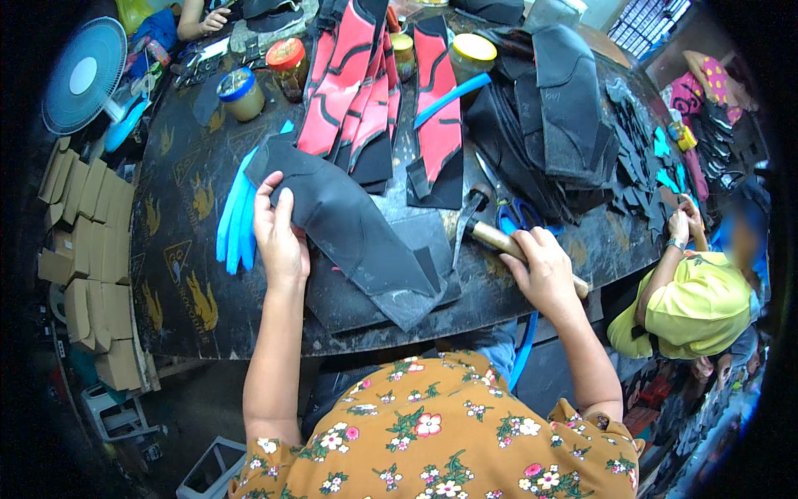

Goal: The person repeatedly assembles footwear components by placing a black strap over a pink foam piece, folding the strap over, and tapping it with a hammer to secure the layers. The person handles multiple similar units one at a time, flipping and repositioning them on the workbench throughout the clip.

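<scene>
My left hand [278, 233] presses flat on the left end of a long black cut piece of shoe material [349, 224] lying across a dark slab [366, 291] on the worktable. My right hand [544, 270] grips the wooden handle of a hammer [490, 235], whose dark head rests near the piece's right edge. Blue strips [237, 220] lie just left of my left hand.
Red-and-black cut pieces [357, 91], a black stack [557, 116], several jars [241, 93] and blue-handled scissors [515, 218] crowd the dark table [187, 274]. A person in a yellow shirt [698, 303] works at the right. A fan [83, 75] and folded cartons [83, 249] stand left.
</scene>
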`<state>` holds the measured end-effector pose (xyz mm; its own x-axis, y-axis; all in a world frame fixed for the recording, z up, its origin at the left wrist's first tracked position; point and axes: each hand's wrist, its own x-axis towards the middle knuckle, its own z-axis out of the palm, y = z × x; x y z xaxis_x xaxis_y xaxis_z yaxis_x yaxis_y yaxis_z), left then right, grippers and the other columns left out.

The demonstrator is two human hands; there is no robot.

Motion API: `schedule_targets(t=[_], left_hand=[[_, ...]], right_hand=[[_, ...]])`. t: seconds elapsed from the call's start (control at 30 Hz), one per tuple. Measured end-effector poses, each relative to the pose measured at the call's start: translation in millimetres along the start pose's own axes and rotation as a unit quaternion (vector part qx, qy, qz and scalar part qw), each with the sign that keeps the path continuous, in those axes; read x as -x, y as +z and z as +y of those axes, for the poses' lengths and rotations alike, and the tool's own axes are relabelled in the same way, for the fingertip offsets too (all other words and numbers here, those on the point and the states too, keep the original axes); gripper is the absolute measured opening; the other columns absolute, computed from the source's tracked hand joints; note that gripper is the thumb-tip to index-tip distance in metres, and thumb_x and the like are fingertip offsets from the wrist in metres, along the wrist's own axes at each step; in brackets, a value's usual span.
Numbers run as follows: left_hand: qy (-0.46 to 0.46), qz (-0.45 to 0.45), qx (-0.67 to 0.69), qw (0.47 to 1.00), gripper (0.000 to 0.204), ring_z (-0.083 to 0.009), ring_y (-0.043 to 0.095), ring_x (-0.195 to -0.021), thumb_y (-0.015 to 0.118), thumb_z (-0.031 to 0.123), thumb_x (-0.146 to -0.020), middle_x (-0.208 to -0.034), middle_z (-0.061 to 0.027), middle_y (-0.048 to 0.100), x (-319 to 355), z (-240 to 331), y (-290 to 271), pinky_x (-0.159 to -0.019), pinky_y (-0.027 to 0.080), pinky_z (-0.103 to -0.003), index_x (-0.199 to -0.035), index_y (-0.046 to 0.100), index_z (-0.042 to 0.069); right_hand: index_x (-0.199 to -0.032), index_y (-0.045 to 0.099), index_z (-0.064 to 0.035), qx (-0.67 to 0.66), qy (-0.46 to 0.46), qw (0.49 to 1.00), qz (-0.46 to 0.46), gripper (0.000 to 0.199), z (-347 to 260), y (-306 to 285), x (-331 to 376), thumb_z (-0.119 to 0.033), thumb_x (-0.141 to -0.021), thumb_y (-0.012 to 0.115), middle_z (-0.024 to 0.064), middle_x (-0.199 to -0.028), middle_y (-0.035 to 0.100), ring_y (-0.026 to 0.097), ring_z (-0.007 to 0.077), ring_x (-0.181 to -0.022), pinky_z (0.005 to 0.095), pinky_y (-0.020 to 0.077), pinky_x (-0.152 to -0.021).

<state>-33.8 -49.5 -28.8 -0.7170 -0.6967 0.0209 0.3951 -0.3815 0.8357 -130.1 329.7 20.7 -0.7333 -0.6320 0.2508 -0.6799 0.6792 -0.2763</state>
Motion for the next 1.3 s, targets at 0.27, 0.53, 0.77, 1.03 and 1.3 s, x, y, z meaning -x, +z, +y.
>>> schedule_targets(t=[0.27, 0.53, 0.77, 1.03, 1.3], left_hand=[[0.045, -0.128, -0.034, 0.99, 0.04, -0.0134, 0.059, -0.122, 0.061, -0.001, -0.104, -0.135, -0.0087, 0.058, 31.9, 5.6, 82.8, -0.109, 0.046, -0.03, -0.143, 0.051, 0.0], [0.023, -0.395, -0.008, 0.918, 0.03, -0.0224, 0.065, -0.117, 0.066, 0.025, -0.106, -0.126, -0.0113, 0.071, 65.6, 88.3, 107.1, -0.104, 0.049, -0.038, -0.123, 0.072, 0.0], [0.081, -0.547, 0.111, 0.826, 0.019, -0.0192, 0.061, -0.103, 0.064, 0.024, -0.106, -0.111, -0.0067, 0.066, 101.8, 138.5, 126.8, -0.093, 0.045, -0.036, -0.111, 0.067, 0.005], [0.1, -0.519, 0.117, 0.841, 0.015, -0.0155, 0.056, -0.086, 0.063, 0.023, -0.107, -0.094, -0.0014, 0.06, 103.8, 151.7, 131.5, -0.081, 0.041, -0.033, -0.097, 0.061, 0.011], [0.121, -0.349, 0.045, 0.928, 0.025, -0.0119, 0.052, -0.069, 0.061, 0.022, -0.107, -0.076, 0.0038, 0.054, 81.6, 137.9, 123.5, -0.069, 0.037, -0.03, -0.083, 0.055, 0.017]], right_hand=[[-0.165, 0.028, -0.0017, -0.336, -0.041, 0.933, -0.127, 0.079, -82.1, -22.4, -68.8, -0.008, -0.099, 0.071, 0.0222, -0.134, 0.064, 0.065, 0.0335, -0.12, 0.0405, 0.0478, -0.109], [-0.145, 0.06, 0.0015, -0.125, -0.097, 0.936, 0.314, 0.045, -4.3, -109.7, -144.7, -0.013, -0.103, 0.068, 0.0188, -0.143, 0.066, 0.063, 0.025, -0.13, 0.0365, 0.0492, -0.109], [-0.156, 0.055, -0.0121, 0.132, -0.04, 0.927, 0.348, 0.058, 99.1, -99.0, -210.6, -0.029, -0.103, 0.071, 0.009, -0.095, 0.063, 0.057, 0.0168, -0.086, 0.0319, 0.0509, -0.082], [-0.133, 0.071, -0.0074, 0.115, -0.174, 0.925, 0.318, 0.04, 6.6, -62.6, -189.7, -0.018, -0.095, 0.075, 0.015, -0.125, 0.072, 0.064, 0.0349, -0.119, 0.0446, 0.0502, -0.103], [-0.137, 0.064, -0.0066, 0.261, -0.058, 0.963, 0.011, 0.046, -2.2, 74.5, -250.6, -0.026, -0.095, 0.069, 0.0147, -0.114, 0.073, 0.067, 0.0329, -0.115, 0.0492, 0.053, -0.094]])
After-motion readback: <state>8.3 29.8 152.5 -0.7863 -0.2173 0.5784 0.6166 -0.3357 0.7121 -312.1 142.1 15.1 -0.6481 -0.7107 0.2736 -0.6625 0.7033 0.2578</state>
